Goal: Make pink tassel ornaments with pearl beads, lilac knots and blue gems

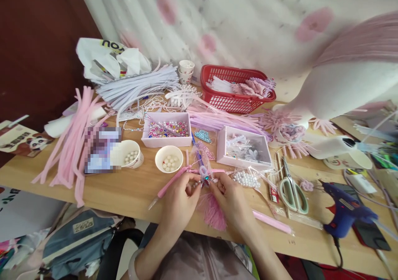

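Note:
My left hand [179,200] and my right hand [230,202] meet at the near edge of the wooden table [130,193]. Both pinch a small craft piece [204,176]: a pink pen-like stick with a lilac loop and a gem on it. A pink tassel [214,213] hangs from it between my hands. The fingers of both hands are closed round the piece. A paper cup of pearl beads [168,159] stands just beyond my left hand, and a bag of white pearls [246,179] lies beyond my right.
Pink pipe cleaners [73,147] and lilac ones [137,87] lie at the left. A white box of gems [166,130], a second box [244,147], a red basket [236,88], scissors [292,189] and a blue glue gun [345,209] crowd the table. A plush shape [348,81] rises at the right.

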The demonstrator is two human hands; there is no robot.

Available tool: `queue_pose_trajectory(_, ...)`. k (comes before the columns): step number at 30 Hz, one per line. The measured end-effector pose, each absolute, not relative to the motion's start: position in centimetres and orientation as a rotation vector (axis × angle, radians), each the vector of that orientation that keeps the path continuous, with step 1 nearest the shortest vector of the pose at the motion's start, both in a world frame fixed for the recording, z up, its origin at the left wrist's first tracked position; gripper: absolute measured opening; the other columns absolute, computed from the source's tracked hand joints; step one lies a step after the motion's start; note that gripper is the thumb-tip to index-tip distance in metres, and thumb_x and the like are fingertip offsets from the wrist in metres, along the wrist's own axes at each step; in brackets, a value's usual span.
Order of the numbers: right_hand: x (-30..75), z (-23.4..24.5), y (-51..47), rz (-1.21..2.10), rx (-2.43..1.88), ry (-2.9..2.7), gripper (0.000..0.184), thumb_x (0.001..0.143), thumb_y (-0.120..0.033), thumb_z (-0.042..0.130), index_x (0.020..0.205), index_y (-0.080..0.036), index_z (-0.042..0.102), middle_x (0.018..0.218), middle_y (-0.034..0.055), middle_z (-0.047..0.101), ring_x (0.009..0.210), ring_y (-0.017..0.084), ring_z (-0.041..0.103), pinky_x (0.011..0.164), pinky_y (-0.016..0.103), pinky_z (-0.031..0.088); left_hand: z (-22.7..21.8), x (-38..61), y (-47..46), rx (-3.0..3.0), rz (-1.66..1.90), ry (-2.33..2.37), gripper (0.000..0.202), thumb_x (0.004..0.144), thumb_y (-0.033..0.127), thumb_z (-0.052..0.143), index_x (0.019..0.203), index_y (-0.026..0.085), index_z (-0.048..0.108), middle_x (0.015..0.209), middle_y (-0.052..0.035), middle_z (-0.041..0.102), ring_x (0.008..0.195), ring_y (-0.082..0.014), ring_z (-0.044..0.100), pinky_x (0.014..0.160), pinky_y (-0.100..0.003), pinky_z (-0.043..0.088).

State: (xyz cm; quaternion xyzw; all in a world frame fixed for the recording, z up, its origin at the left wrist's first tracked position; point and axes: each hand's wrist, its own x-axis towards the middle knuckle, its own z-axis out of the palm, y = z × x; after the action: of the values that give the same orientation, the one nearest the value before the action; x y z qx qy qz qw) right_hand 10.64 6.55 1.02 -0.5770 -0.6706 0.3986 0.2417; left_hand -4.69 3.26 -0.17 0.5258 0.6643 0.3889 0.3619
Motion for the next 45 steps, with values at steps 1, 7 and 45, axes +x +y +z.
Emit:
queue_pose_trajectory(1, 10.7, 1.0, 6.6, 1.100, -1.582, -1.819, 0.018, 0.092, -0.032, 0.052, 0.092, -0.019, 0.065, 0.058, -0.0033, 0.052, 0.051, 0.016, 0.048, 0.052, 0.026, 0.032, -0.2, -4.7, 3.2, 1.326, 1.005, 1.703, 0.014, 0.083, 0.013, 0.060, 0.094, 0.019, 0.067, 0.072, 0.0015, 0.065, 0.055, -0.0135, 0.052, 0.061, -0.027, 0.046)
queue_pose_trajectory(7, 11.1, 1.8, 6.7, 1.247, -1.537, -1.689, 0.028, 0.092, -0.043, 0.053, 0.092, -0.018, 0.065, 0.057, -0.0064, 0.041, 0.050, 0.013, 0.040, 0.048, 0.024, 0.030, -0.5, -4.4, 3.0, 1.322, 1.113, 1.661, 0.031, 0.086, 0.021, 0.062, 0.116, 0.018, 0.062, 0.104, -0.0066, 0.069, 0.072, -0.0170, 0.058, 0.078, -0.036, 0.052)
queue_pose_trajectory(45, 12.1, 3.7, 4.7, 1.243, -1.258, -1.793, 0.033, 0.106, -0.040, 0.034, 0.102, -0.023, 0.063, 0.094, 0.0049, 0.071, 0.086, 0.020, 0.067, 0.075, 0.026, 0.052, 0.8, -1.4, 2.6, 2.125, 1.201, 1.605, 0.040, 0.098, 0.010, 0.038, 0.136, 0.012, 0.045, 0.119, -0.0160, 0.070, 0.111, -0.0250, 0.067, 0.091, -0.040, 0.060)
